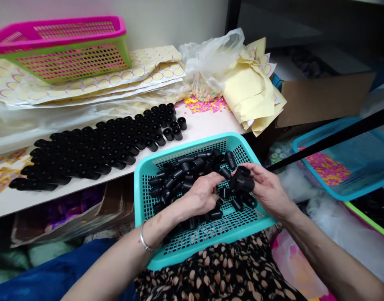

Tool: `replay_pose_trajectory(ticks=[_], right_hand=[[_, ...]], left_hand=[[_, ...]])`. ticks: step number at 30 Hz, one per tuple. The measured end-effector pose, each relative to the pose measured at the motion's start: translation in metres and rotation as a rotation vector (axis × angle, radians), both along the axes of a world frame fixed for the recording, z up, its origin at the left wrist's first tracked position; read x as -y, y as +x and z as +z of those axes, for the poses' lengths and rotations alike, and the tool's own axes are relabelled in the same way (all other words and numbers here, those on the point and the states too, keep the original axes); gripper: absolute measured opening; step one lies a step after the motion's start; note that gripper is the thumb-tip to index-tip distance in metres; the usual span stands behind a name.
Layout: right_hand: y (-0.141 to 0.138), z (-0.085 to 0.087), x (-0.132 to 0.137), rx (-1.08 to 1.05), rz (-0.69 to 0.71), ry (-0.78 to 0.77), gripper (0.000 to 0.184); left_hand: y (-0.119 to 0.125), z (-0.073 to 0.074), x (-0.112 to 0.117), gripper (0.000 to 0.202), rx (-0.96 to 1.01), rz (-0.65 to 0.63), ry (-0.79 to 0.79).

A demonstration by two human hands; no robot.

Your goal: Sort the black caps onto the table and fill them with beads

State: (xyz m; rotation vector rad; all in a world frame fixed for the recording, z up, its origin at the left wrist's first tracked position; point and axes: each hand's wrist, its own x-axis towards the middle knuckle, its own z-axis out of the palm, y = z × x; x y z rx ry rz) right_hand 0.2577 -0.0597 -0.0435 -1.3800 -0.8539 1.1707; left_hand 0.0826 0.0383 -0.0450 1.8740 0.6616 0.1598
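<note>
A turquoise plastic basket [179,261] rests on my lap, holding many loose black cylindrical plastic caps [178,174]. Over its right side, my right hand [267,186] grips several black plastic caps [242,182] bunched between thumb and fingers. My left hand [204,192], a silver bangle on its wrist, is down among the caps with its fingers curled. Its index fingertip is at a cap [225,173] near the basket's middle; whether anything is pinched under the fingers is hidden.
Rows of black caps [85,152] stand on the white shelf [204,125] ahead. Behind them are a pink-and-green basket [75,58], sticker sheets [148,75] and pink and yellow bits [207,105]. At right, a black bar [333,138] crosses before a blue basket [361,179].
</note>
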Motion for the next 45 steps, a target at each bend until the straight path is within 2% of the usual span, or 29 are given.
replay_pose_trajectory(ticks=[1,3,6,9,11,13,16,19,21,25,28,31,35,39,42,45], right_hand=[[0.002,-0.001,-0.002,0.124,-0.001,-0.001,0.033],[0.006,-0.002,-0.008,0.427,0.013,-0.022,0.035],[0.008,0.000,-0.018,0.850,0.058,0.011,0.043],[0.010,0.005,-0.023,1.105,0.103,0.123,0.046],[0.011,0.009,-0.020,1.192,0.179,0.127,0.036],[0.009,0.010,-0.013,1.244,0.362,0.064,0.020],[0.002,0.006,-0.001,1.370,0.682,-0.059,0.009],[-0.008,-0.001,0.004,1.542,0.757,-0.113,0.014],[-0.010,-0.004,0.001,1.563,0.797,-0.102,0.020],[0.001,0.001,-0.007,1.426,0.916,-0.138,0.023],[0.010,0.010,-0.008,1.404,0.868,-0.137,0.021],[0.005,0.016,-0.007,1.426,0.822,-0.052,0.015],[-0.019,0.014,-0.009,1.377,0.868,0.027,0.018],[-0.037,0.017,-0.021,1.367,0.948,-0.018,0.028],[-0.037,0.020,-0.030,1.345,1.008,-0.115,0.022],[-0.024,0.022,-0.033,1.341,0.977,-0.137,0.019]], left_hand=[[0.000,0.000,-0.001,0.032,-0.037,-0.038,0.136],[0.000,0.001,-0.003,0.019,-0.121,-0.109,0.306],[-0.008,0.007,-0.005,0.015,-0.241,-0.174,0.399],[-0.025,0.017,-0.008,0.018,-0.303,-0.221,0.365],[-0.039,0.023,-0.009,0.021,-0.311,-0.259,0.298],[-0.053,0.028,-0.009,0.021,-0.328,-0.263,0.238],[-0.067,0.030,-0.007,0.018,-0.387,-0.165,0.180],[-0.072,0.029,-0.002,0.015,-0.362,-0.150,0.131],[-0.072,0.028,0.001,0.017,-0.343,-0.206,0.120],[-0.069,0.033,0.002,0.012,-0.356,-0.369,0.090],[-0.066,0.039,-0.001,0.014,-0.319,-0.427,-0.012],[-0.060,0.042,-0.004,0.016,-0.298,-0.378,-0.035],[-0.051,0.041,-0.004,0.017,-0.321,-0.327,0.038],[-0.058,0.041,-0.005,0.019,-0.326,-0.261,0.023],[-0.074,0.040,-0.009,0.021,-0.343,-0.135,-0.003],[-0.089,0.036,-0.013,0.026,-0.352,0.054,0.000]])
